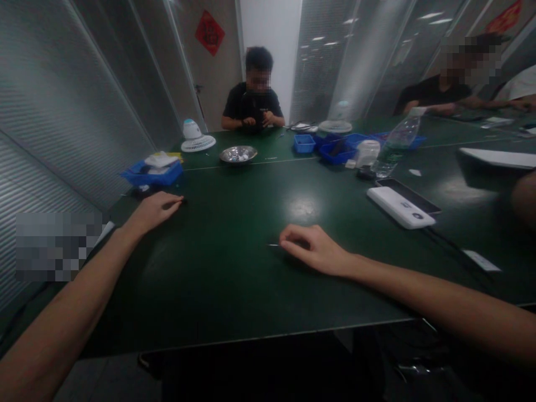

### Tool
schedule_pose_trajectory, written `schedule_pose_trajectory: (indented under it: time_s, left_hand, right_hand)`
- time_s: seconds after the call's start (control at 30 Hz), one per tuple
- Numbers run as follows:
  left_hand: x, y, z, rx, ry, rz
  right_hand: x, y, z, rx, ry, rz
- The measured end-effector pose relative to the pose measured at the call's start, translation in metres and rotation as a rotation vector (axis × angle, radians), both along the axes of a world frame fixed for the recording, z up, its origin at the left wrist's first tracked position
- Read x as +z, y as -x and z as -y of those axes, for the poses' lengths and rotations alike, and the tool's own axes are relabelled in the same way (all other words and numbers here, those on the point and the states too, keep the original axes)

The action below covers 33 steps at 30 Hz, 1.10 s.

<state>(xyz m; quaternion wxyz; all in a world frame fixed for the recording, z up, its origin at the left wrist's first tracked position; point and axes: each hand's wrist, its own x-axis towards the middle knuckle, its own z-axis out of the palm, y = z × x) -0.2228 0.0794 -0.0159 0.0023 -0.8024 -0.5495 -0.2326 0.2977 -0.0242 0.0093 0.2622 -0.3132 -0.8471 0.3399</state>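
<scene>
Over the left part of the green table (218,290), my left hand (157,211) is closed in a pinch. A small dark thing (185,200) shows at its fingertips, too small to name. Near the middle, my right hand (316,248) pinches a thin silvery rod-like piece (273,245) between thumb and forefinger. Its short bright end points left, toward my left hand, and the rest is hidden by the fingers. The two hands are well apart.
A blue tray (154,177) stands beyond my left hand. Farther back are a metal bowl (238,155) and a white fan (196,139). To the right are a plastic bottle (393,146), a white power bank (400,207) and a dark phone (412,196). Other people sit around the table.
</scene>
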Motion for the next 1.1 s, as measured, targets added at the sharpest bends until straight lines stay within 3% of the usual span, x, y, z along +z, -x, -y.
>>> schedule_pose_trajectory:
  time_s: [0.13, 0.3, 0.43, 0.57, 0.7, 0.8, 0.9, 0.97, 1.1]
  left_hand:
    - [0.001, -0.007, 0.002, 0.047, 0.016, 0.018]
    - [0.0, -0.01, -0.009, 0.33, 0.196, 0.36]
    - [-0.003, -0.011, -0.022, 0.471, 0.31, 0.585]
    - [-0.008, -0.013, -0.03, 0.504, 0.286, 0.75]
    - [-0.01, -0.013, -0.031, 0.499, 0.259, 0.782]
    - [-0.004, -0.018, -0.026, 0.457, 0.31, 0.736]
    - [0.008, -0.042, -0.015, 0.347, 0.389, 0.616]
    - [0.017, -0.072, -0.003, 0.21, 0.468, 0.527]
    - [0.028, -0.154, 0.033, -0.181, 0.619, 0.377]
  right_hand:
    - [0.002, 0.001, 0.001, 0.006, 0.002, 0.004]
    - [0.003, 0.001, 0.001, 0.01, -0.014, -0.004]
    - [0.0, 0.001, 0.0, 0.009, -0.013, 0.004]
    - [-0.002, 0.001, -0.001, 0.011, -0.007, 0.009]
    - [-0.001, 0.001, -0.001, 0.01, -0.013, 0.006]
    - [0.001, 0.001, -0.001, 0.009, -0.009, 0.001]
    - [0.001, 0.001, -0.001, -0.004, -0.037, 0.018]
    - [0.001, 0.001, -0.001, -0.015, -0.078, 0.041]
    - [0.002, 0.001, 0.001, -0.036, -0.183, 0.086]
